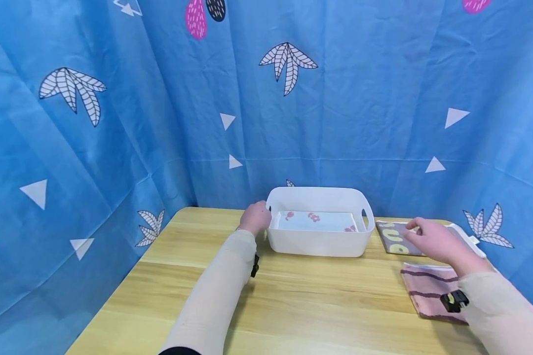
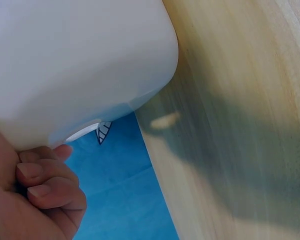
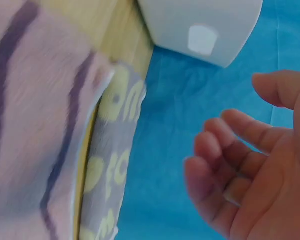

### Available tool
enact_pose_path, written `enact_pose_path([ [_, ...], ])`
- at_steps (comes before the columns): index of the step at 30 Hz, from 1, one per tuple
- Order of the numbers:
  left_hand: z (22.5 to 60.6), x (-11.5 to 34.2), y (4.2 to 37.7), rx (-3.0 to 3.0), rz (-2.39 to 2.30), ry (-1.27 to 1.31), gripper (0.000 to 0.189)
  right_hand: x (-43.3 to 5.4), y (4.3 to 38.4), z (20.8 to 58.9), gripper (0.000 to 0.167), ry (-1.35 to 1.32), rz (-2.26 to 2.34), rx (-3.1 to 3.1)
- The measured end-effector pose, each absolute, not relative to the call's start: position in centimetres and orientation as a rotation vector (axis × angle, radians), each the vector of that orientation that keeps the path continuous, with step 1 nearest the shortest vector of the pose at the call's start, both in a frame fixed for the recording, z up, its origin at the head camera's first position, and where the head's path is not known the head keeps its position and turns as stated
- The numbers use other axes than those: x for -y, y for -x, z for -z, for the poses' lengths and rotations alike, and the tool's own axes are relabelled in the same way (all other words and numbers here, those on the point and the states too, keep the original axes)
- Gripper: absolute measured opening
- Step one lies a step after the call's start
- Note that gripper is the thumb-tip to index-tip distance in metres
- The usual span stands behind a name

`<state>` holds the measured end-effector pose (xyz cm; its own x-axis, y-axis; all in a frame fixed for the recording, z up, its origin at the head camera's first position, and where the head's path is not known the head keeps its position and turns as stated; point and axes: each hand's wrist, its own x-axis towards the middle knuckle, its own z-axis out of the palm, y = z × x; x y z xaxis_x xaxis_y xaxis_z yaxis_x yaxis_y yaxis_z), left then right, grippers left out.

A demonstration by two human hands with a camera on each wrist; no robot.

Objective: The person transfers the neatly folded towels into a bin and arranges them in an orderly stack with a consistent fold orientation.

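A white plastic basket stands toward the back of the table, with a white cloth with red prints lying inside. My left hand grips the basket's left end by its rim near the handle hole; in the left wrist view its fingers are curled against the white wall. On the right, my right hand hovers over a folded grey towel with yellow letters, holding nothing. Its fingers are loosely bent, the thumb apart. Nearer lies a folded pink towel with dark stripes, partly hidden by the right forearm.
The wooden table carries all of these. A white object with a small tab lies behind the right hand, mostly hidden. Blue patterned curtain hangs close behind the table and along both sides.
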<state>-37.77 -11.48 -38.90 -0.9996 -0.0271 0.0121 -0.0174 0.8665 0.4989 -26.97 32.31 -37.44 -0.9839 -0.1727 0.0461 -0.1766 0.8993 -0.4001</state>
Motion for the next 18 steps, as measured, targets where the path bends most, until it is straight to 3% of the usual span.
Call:
enact_pose_path([
  [7, 39.2, 10.8, 37.6, 3.028, 0.839, -0.051, 0.03, -35.1, 24.6, 39.6, 0.055, -0.355, -0.57, 3.063],
  [18, 39.1, 10.1, 37.3, 3.029, 0.851, -0.061, 0.031, -39.3, 21.4, 43.1, 0.072, -0.304, -0.397, 3.189],
])
